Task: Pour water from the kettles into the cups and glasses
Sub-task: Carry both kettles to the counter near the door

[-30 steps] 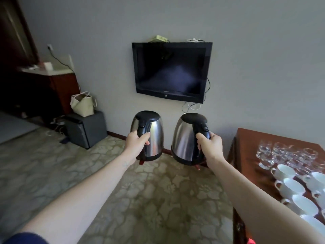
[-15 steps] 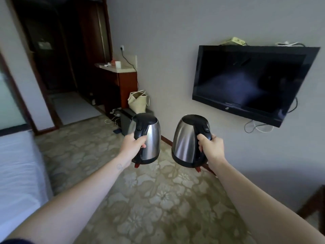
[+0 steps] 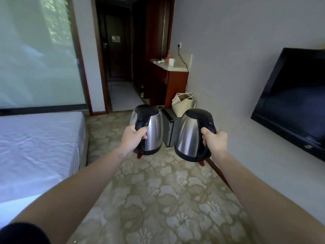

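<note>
Head view has swung left within the last second: the table with cups and glasses is gone from sight, the television (image 3: 290, 103) sits at 3 o'clock and a bed (image 3: 35, 138) at 9. Pouring seems further off. Both arms reach straight forward. The left hand (image 3: 132, 138) grips the left kettle (image 3: 153, 132) by its handle, and the right hand (image 3: 215, 140) likewise grips the right kettle (image 3: 189, 136). Both kettles are upright, side by side at centre.

Open floor (image 3: 158, 199) runs ahead down the middle. Bed (image 3: 35, 147) blocks the left. Right side: wall (image 3: 228, 59), with TV (image 3: 290, 103) jutting out. Dead ahead, just past left kettle (image 3: 153, 132) and right kettle (image 3: 188, 138): black box (image 3: 168, 132), bag (image 3: 182, 104) on it, cabinet (image 3: 174, 83) behind. Narrow gap between kettles. Hallway (image 3: 121, 95) open left of cabinet.
</note>
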